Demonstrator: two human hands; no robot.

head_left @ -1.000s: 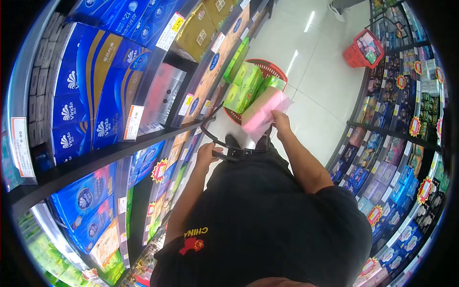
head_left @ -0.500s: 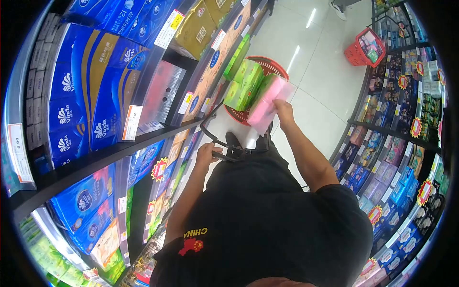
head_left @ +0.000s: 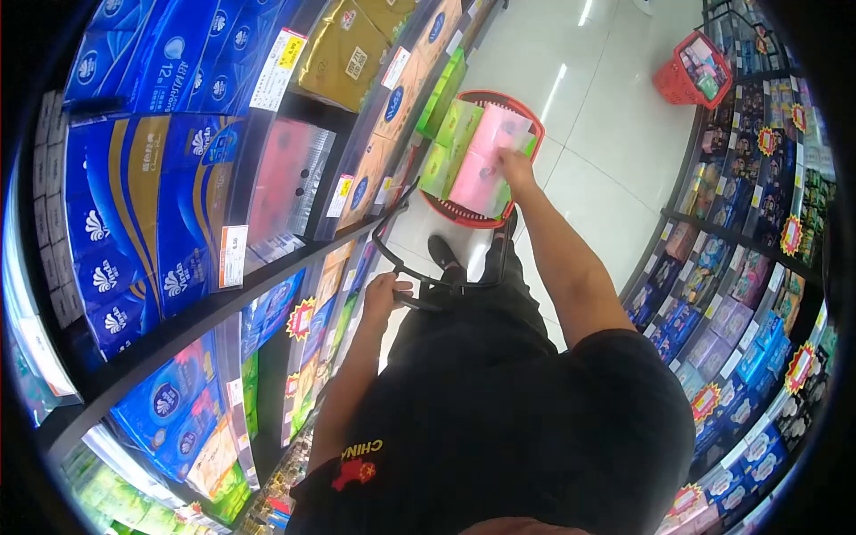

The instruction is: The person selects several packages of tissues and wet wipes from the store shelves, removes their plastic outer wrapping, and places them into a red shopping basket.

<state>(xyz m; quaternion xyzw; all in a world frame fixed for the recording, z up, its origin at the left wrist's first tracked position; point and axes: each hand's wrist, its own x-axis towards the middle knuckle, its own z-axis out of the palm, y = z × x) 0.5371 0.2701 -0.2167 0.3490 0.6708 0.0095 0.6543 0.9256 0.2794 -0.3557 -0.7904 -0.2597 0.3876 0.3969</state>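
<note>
- The aisle floor (head_left: 588, 134) lies open ahead, hemmed by the left shelving (head_left: 267, 259) and the right shelving (head_left: 713, 259); the basket sits close to the left shelves.
- The red basket (head_left: 464, 214) on the floor holds green packs (head_left: 450, 143) and the pink pack (head_left: 486, 156), which lies on top of them.
- The right hand (head_left: 514, 167) rests on the pink pack, its fingers (head_left: 502, 158) curled over the pack's edge.
- The left hand (head_left: 385, 294) has its fingers (head_left: 399, 287) closed around the basket's black handle (head_left: 419, 294).
- A second red basket (head_left: 691, 71) stands well apart, by the right shelving.
- Blue tissue packs (head_left: 143, 205) fill the left shelves.
</note>
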